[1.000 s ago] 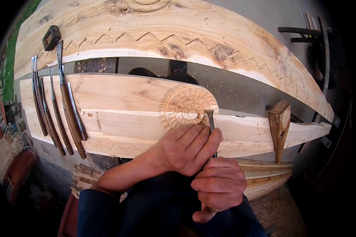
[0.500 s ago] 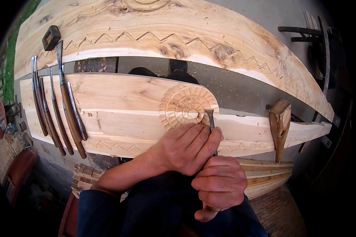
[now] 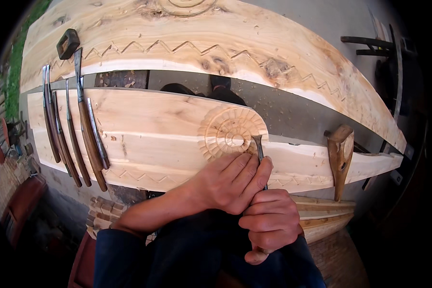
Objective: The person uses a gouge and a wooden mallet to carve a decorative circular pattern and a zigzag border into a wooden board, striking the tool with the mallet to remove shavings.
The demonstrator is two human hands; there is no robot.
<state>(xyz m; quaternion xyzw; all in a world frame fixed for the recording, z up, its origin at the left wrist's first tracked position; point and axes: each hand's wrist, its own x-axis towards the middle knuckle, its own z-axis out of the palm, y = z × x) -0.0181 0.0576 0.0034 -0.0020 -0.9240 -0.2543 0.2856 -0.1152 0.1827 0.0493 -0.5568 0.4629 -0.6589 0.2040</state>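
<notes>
A pale wooden board (image 3: pixel 153 115) bears a carved spiral rosette (image 3: pixel 225 125) at its right part and a zigzag groove along its near edge. A flat chisel (image 3: pixel 259 146) rests its blade on the rosette's right side. My left hand (image 3: pixel 228 185) lies over the board's near edge, fingers closed against the chisel's shank. Below it, my right hand (image 3: pixel 269 223) is wrapped round the chisel's handle, mostly hiding it, thumb downward.
A second carved board (image 3: pixel 177 33) spans the top, holding a dark metal block (image 3: pixel 68 44). Several chisels (image 3: pixel 72 149) lie at left on the near board. A wooden mallet (image 3: pixel 340 153) lies at right. Stacked wood pieces (image 3: pixel 101 216) and boat-like planks (image 3: pixel 324 209) sit below.
The whole scene has shifted slightly rightward in the picture. My right hand and the chisel sit a little higher and further right; both hands keep their hold.
</notes>
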